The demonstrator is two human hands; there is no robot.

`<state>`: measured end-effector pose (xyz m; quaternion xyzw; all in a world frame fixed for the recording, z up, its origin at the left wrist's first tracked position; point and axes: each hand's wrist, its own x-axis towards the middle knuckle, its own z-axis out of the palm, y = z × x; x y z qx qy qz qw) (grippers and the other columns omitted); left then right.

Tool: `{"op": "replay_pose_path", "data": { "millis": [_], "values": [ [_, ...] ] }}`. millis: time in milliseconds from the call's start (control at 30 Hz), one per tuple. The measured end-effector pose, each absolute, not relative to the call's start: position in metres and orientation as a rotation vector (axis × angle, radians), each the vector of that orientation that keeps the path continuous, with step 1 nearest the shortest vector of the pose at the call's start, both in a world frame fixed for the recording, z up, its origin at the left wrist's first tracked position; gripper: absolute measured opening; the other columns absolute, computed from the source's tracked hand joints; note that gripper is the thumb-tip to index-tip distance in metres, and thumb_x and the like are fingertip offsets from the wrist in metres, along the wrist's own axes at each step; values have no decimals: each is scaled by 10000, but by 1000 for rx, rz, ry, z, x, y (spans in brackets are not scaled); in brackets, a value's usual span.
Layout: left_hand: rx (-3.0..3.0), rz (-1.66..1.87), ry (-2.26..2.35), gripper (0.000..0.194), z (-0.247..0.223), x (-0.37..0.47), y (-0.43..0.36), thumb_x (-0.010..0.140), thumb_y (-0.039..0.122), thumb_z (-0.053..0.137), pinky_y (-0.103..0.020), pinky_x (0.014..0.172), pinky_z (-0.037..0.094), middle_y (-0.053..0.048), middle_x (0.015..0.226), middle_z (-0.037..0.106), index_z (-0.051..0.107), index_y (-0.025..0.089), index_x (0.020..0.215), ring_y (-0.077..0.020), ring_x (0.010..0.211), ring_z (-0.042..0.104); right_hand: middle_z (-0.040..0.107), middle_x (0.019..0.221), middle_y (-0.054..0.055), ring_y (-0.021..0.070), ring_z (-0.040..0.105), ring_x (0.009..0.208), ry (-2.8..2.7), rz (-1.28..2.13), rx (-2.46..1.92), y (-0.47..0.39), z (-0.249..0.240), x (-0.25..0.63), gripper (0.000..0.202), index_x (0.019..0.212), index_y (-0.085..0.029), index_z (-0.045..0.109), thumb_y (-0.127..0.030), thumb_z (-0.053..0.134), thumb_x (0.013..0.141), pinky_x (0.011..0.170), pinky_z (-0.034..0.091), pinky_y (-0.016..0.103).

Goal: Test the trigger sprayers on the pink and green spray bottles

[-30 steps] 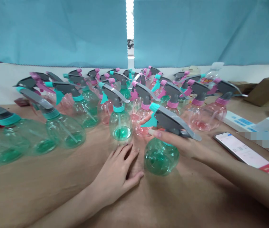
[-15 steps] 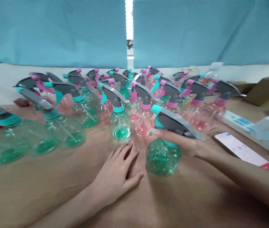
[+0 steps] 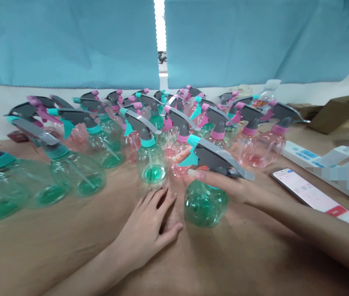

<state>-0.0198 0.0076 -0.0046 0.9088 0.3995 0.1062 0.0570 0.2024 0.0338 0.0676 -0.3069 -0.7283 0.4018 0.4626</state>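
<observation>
We record one brown table (image 3: 69, 234), bearing a phone (image 3: 319, 199); left of the phone, green spray bottles (image 3: 152, 166), pink spray bottles (image 3: 256, 154) and our left hand (image 3: 149, 216); just behind the phone, a power strip (image 3: 303, 154); farther behind, a cardboard box (image 3: 334, 113).

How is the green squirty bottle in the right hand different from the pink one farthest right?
The green bottle has a turquoise nozzle; the pink bottle has a pink one. The right hand holds the green bottle, but no hand holds the pink bottle. Both have see-through, rounded bodies and grey spray heads.
</observation>
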Motion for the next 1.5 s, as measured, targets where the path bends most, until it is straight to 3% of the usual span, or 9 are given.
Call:
{"op": "replay_pose_path", "data": {
  "millis": [100, 267, 467, 667, 900, 1233, 1400, 1500],
  "values": [
    [2756, 322, 1211, 540, -5, -20, 8, 913, 432, 543, -532, 1001, 401, -159, 1428, 449, 474, 154, 1371, -363, 1299, 402, 629, 1051, 16, 145, 621, 884, -1782, 958, -703, 34, 67, 203, 172, 983, -214, 588, -212, 635, 818, 736, 530, 246],
    [2762, 322, 1206, 535, -4, -19, 8, 915, 435, 544, -526, 997, 406, -160, 1430, 448, 480, 152, 1365, -357, 1300, 403, 627, 948, -7, 113, 596, 733, -1809, 940, -739, 34, 67, 204, 146, 958, -211, 598, -219, 641, 819, 663, 514, 237],
    [2769, 328, 1207, 539, -5, -19, 8, 916, 440, 543, -532, 1003, 401, -163, 1426, 452, 482, 148, 1364, -360, 1297, 405, 640, 971, -12, 103, 604, 715, -1807, 956, -727, 36, 63, 205, 191, 1015, -218, 601, -256, 650, 834, 702, 526, 244],
    [2758, 349, 1211, 544, -6, -19, 8, 909, 440, 559, -519, 1004, 405, -158, 1430, 449, 491, 147, 1362, -365, 1300, 407, 649, 1119, 22, 161, 635, 998, -1763, 1005, -684, 39, 60, 202, 225, 1041, -223, 601, -241, 650, 822, 814, 546, 270],
    [2740, 331, 1218, 553, -5, -19, 7, 909, 440, 557, -513, 1012, 397, -157, 1431, 447, 474, 152, 1374, -355, 1304, 398, 647, 1227, 57, 191, 643, 1079, -1741, 1049, -694, 37, 64, 200, 257, 1063, -205, 630, -236, 641, 809, 857, 561, 302],
    [2726, 333, 1218, 547, -2, -19, 6, 904, 442, 559, -518, 1011, 394, -151, 1429, 456, 464, 179, 1374, -354, 1303, 403, 717, 1100, 28, 211, 605, 1171, -1802, 1033, -677, 35, 64, 201, 351, 1196, -265, 630, -223, 622, 847, 923, 535, 349],
    [2724, 305, 1226, 552, -3, -18, 6, 906, 431, 567, -511, 1012, 396, -163, 1431, 448, 471, 150, 1372, -355, 1305, 399, 726, 1064, 27, 202, 682, 1015, -1800, 1015, -725, 36, 61, 202, 313, 1162, -252, 643, -275, 625, 850, 900, 537, 364],
    [2727, 309, 1224, 557, -3, -18, 6, 912, 442, 555, -508, 1020, 389, -159, 1437, 442, 466, 151, 1378, -352, 1311, 393, 744, 962, 14, 210, 676, 1042, -1794, 1043, -741, 35, 61, 202, 320, 1175, -256, 634, -287, 623, 857, 892, 533, 356]
  ]
}}
